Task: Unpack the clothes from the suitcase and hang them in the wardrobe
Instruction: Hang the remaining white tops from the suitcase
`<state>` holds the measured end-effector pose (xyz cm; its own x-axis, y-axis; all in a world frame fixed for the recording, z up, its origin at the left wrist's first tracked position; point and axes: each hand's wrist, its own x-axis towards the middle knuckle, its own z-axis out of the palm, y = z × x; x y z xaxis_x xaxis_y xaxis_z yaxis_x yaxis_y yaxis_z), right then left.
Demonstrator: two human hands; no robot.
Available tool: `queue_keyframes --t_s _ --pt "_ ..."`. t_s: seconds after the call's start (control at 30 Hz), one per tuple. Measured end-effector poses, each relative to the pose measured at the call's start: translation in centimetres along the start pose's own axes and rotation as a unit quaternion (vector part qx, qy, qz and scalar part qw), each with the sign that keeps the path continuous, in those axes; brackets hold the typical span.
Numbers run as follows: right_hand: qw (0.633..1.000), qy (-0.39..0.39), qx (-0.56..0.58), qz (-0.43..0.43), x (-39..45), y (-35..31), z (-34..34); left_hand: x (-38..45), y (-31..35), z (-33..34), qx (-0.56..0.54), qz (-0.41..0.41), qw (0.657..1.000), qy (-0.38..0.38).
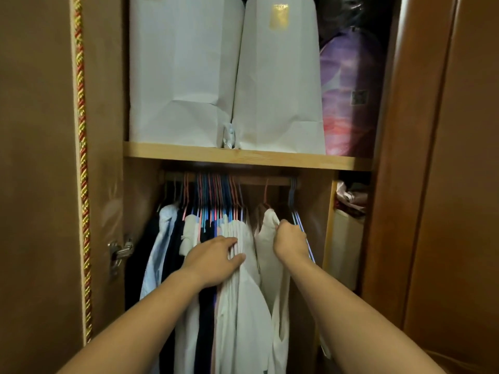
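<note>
The open wardrobe has a wooden rail under a shelf, crowded with several pink and blue hangers. A packed row of white, light blue and dark garments hangs on the left part of the rail. My left hand presses against the white ones, its fingers spread over their shoulders. Apart from the row, a cream white garment hangs on a pink hanger. My right hand grips its shoulder, fingers curled. A few bare blue hangers hang just to the right. No suitcase is in view.
The wooden shelf above the rail holds two large white paper bags and a purple wrapped bundle. A narrow side compartment at the right holds folded cloth. Brown wardrobe doors stand open on both sides.
</note>
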<state>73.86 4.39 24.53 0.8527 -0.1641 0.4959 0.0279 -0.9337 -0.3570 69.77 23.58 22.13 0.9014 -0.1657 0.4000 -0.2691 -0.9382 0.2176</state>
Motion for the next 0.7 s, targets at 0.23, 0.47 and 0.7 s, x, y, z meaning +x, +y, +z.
queue_keyframes --t_s 0.23,0.47,0.7 --pt "0.960 -0.213 0.129 -0.130 -1.9 0.3 2.0 0.1 -0.4 0.6 -0.028 -0.003 0.999 0.035" --pt "0.952 0.031 -0.289 -0.097 -1.8 6.6 1.2 -0.1 0.0 1.0 -0.028 -0.008 0.999 0.024" --pt "0.945 0.002 -0.306 -0.119 -0.8 6.9 0.7 -0.7 0.7 0.6 -0.014 -0.013 1.000 0.002"
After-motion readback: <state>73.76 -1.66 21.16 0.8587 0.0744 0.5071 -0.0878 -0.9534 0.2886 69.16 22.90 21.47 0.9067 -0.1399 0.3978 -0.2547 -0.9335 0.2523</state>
